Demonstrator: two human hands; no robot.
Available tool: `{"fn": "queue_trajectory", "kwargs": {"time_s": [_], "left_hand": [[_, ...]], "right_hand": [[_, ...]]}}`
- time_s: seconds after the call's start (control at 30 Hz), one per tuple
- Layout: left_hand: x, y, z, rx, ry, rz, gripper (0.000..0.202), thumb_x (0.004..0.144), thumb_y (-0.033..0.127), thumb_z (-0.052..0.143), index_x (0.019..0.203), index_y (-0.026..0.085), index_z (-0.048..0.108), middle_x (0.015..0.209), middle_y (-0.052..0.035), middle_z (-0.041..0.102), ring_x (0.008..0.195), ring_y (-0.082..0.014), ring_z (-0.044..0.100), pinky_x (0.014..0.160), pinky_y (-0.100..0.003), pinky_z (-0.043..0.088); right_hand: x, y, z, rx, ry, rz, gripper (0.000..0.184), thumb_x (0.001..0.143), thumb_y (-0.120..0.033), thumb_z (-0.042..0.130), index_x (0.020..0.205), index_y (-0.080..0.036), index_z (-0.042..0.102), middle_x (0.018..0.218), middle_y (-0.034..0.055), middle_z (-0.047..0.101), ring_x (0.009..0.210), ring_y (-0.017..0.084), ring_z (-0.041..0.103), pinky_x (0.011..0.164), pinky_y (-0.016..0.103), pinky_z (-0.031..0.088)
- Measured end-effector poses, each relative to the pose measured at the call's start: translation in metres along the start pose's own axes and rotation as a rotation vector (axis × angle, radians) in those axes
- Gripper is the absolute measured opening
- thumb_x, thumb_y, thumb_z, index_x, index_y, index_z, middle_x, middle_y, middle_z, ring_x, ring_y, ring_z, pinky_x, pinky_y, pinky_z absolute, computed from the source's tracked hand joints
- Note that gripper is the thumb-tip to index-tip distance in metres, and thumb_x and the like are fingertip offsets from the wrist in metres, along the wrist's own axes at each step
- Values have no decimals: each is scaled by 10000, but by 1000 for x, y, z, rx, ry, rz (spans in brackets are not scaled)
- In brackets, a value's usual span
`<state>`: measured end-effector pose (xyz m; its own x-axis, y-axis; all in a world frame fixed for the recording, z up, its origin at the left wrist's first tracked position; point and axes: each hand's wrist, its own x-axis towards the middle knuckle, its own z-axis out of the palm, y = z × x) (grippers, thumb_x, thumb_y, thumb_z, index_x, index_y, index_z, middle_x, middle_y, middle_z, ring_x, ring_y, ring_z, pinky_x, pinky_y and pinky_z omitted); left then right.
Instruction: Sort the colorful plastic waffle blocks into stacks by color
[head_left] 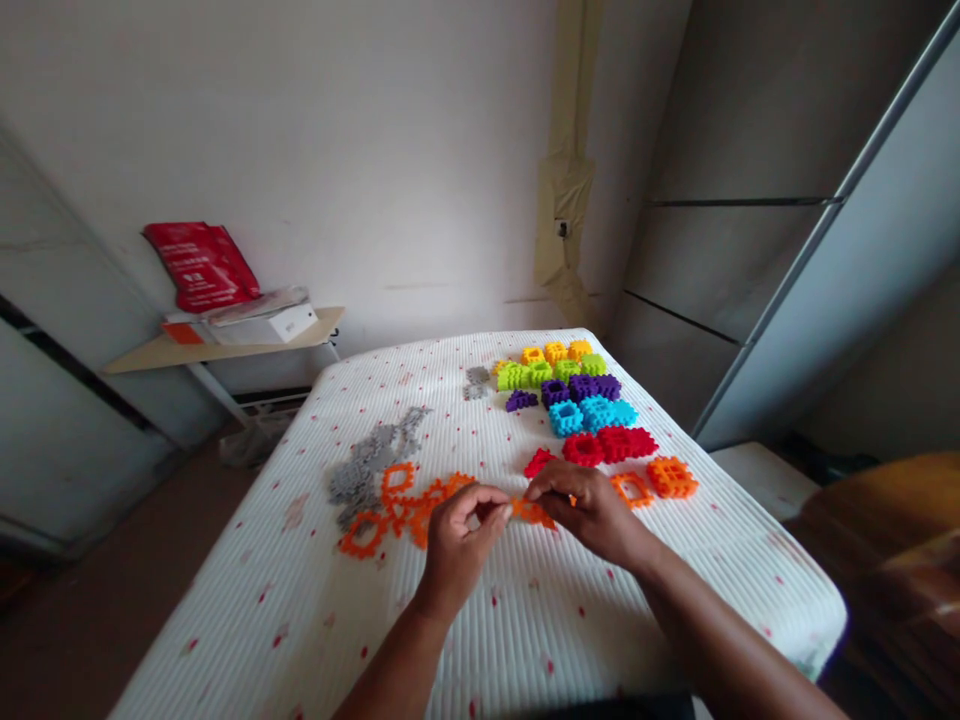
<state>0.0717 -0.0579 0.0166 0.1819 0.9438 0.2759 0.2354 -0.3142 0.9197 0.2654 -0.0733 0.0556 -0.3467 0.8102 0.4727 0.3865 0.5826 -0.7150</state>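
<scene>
My left hand (459, 535) pinches the edge of an orange foam puzzle piece (531, 513) with toothed sides, thumb against index finger. Bent over the same piece from the right is my right hand (586, 505), its fingers closed and partly covering it. Left of my hands lies a loose pile of orange toothed pieces (397, 510), some of them open frames. Beyond my right wrist sit an orange frame (632, 490) and an orange assembled cube (672, 478). A small red piece (540, 462) lies just past my right fingers.
Rows of red (628, 443), light blue (598, 412), purple (594, 387), green (536, 374) and yellow blocks (555, 352) stand along the right side of the padded table cover (300, 600). Grey pieces (367, 465) are heaped at left. A side shelf (150, 355) holds a red bag (202, 268).
</scene>
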Motion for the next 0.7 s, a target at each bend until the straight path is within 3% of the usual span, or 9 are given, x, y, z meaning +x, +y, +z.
{"fn": "queue_trajectory", "kwargs": {"time_s": [0.17, 0.33, 0.53, 0.7], "left_hand": [[-1, 5, 7, -128, -133, -185, 107, 658, 265, 635, 665, 163, 602, 574, 18, 560, 545, -101, 500, 528, -208, 395], [3, 9, 12, -371, -115, -361, 156, 641, 296, 642, 636, 158, 569, 514, 23, 552, 477, -87, 476, 497, -217, 385], [3, 7, 21, -530, -134, -366, 147, 658, 278, 652, 661, 147, 587, 514, 16, 573, 468, -79, 477, 490, -213, 378], [1, 6, 28, -424, -127, -276, 169, 712, 310, 621, 775, 156, 588, 572, 22, 579, 523, -94, 515, 533, -220, 415]], "right_hand": [[-8, 5, 0, -119, 57, -15, 109, 872, -206, 530, 899, -194, 635, 827, 43, 664, 750, 137, 630, 649, 246, 510], [-19, 13, -2, -422, 156, -191, 228, 842, -266, 594, 1060, -199, 593, 997, 93, 659, 916, 198, 616, 778, 342, 518], [-26, 13, -2, -537, 199, -275, 143, 851, -157, 547, 979, -197, 598, 873, 72, 671, 786, 178, 621, 690, 319, 518], [-32, 25, -6, -526, 182, -255, 142, 852, -172, 553, 985, -190, 598, 894, 79, 665, 815, 186, 613, 714, 339, 516]]}}
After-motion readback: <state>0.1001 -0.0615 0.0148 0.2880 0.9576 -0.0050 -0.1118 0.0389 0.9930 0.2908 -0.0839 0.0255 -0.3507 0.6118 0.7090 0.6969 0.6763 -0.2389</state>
